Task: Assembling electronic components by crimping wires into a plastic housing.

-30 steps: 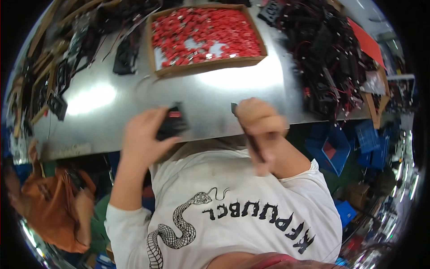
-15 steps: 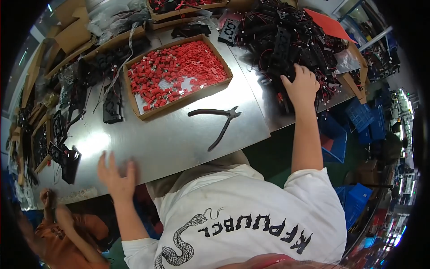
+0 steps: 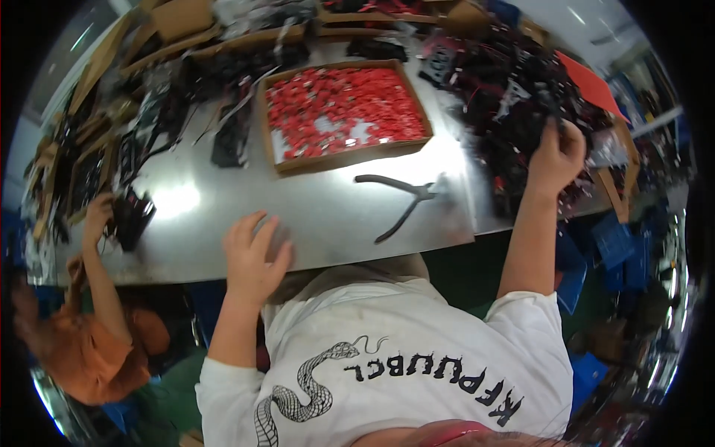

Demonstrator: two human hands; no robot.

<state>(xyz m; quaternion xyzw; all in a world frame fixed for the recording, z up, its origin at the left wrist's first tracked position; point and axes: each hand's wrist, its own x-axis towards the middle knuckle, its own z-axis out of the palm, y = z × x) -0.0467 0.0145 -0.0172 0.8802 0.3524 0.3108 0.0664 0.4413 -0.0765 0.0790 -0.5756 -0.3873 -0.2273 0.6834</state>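
Note:
My right hand (image 3: pixel 555 158) is at the heap of black plastic housings with thin wires (image 3: pixel 514 112), on the right of the metal table. Its fingers are curled closed on a black plastic part (image 3: pixel 550 112), blurred and partly hidden by the heap. My left hand (image 3: pixel 255 253) hovers over the table's near edge, fingers spread and holding nothing. Between my hands lies a pair of cutting pliers (image 3: pixel 406 195), its dark handles apart. Behind the pliers sits a shallow cardboard tray (image 3: pixel 356 159) of small red parts (image 3: pixel 350 100).
At the left, a co-worker in an orange shirt (image 3: pixel 89 350) has a hand (image 3: pixel 97 216) beside a black part (image 3: pixel 134 220). Cardboard boxes (image 3: pixel 175 21) and wired parts line the far edge. A red sheet (image 3: pixel 592 83) lies behind the heap; blue bins (image 3: pixel 614 242) stand below, right.
The view has shifted. My left hand has moved right along the near edge. My right hand has closed on a black part at the heap. The co-worker's arm has reached onto the table.

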